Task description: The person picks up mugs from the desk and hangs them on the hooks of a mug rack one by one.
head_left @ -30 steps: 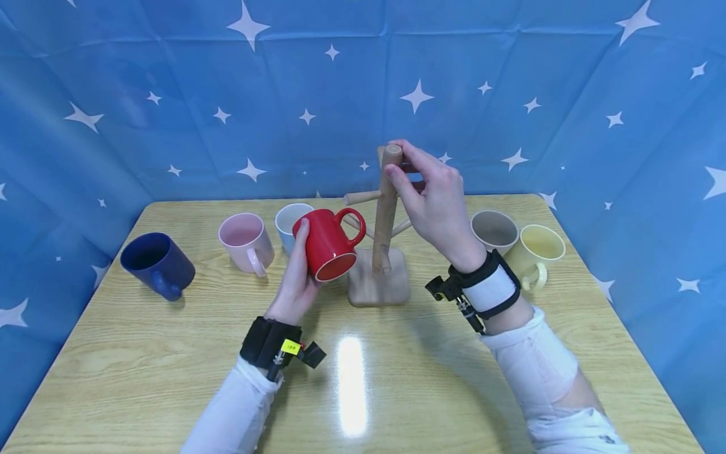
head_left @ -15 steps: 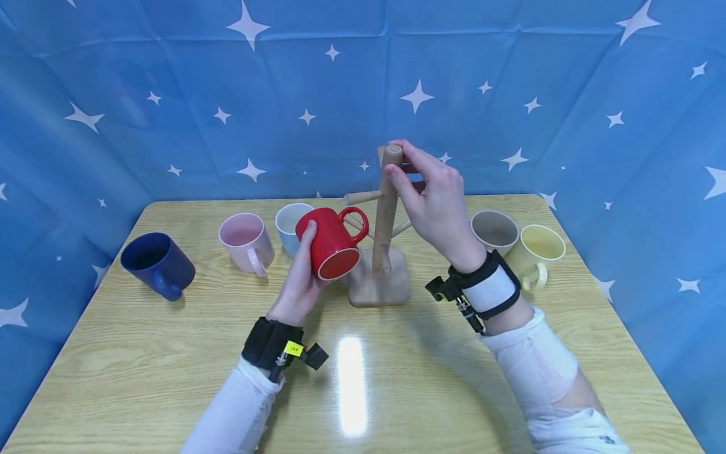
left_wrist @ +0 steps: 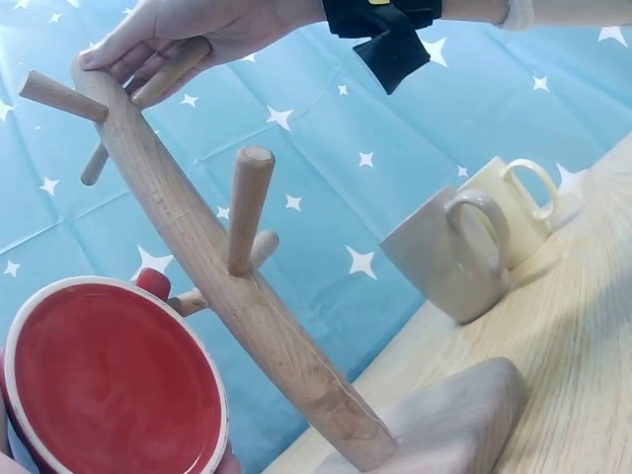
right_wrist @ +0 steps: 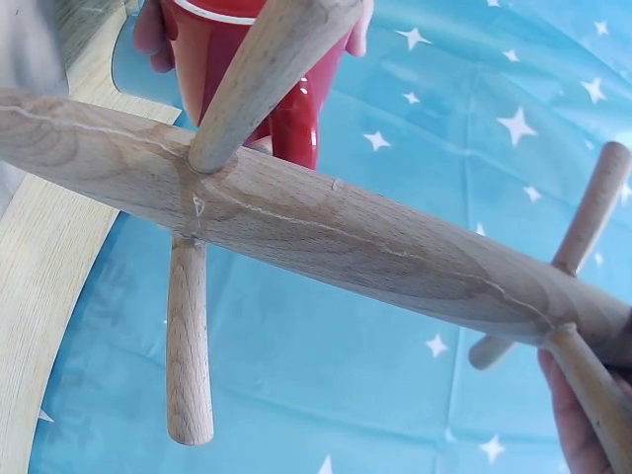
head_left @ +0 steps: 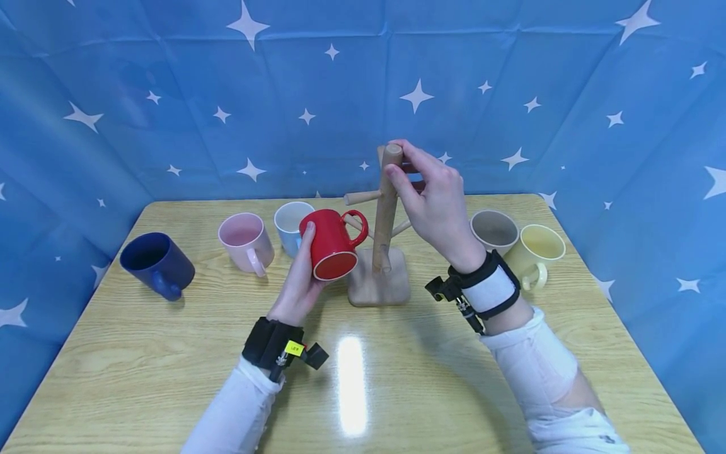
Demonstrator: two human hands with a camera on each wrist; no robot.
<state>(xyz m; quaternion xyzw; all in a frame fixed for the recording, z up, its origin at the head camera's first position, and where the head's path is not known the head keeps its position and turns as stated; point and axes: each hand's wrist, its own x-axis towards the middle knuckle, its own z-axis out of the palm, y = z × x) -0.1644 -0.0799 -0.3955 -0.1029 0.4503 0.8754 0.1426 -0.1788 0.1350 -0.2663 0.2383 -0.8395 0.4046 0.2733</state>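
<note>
A red mug point(head_left: 330, 243) is held above the table by my left hand point(head_left: 299, 282), tilted with its base toward me. Its handle points right, at a lower left peg point(head_left: 353, 222) of the wooden mug tree point(head_left: 386, 211); whether the peg passes through the handle loop I cannot tell. My right hand point(head_left: 433, 205) grips the top of the tree's post, thumb in front and fingers behind. In the left wrist view the mug's red base point(left_wrist: 117, 380) fills the lower left. The right wrist view shows the mug's handle point(right_wrist: 294, 123) partly behind a peg point(right_wrist: 267, 84).
Left of the tree stand a dark blue mug point(head_left: 157, 266), a pink mug point(head_left: 246, 243) and a light blue mug point(head_left: 288, 227), partly behind the red one. A grey mug point(head_left: 495, 230) and a yellow mug point(head_left: 535, 255) stand at right. A starred blue cloth point(head_left: 363, 94) hangs behind.
The red mug has shifted slightly right with my left hand, and its base has tipped a little. My right hand and the mug tree have stayed still.
</note>
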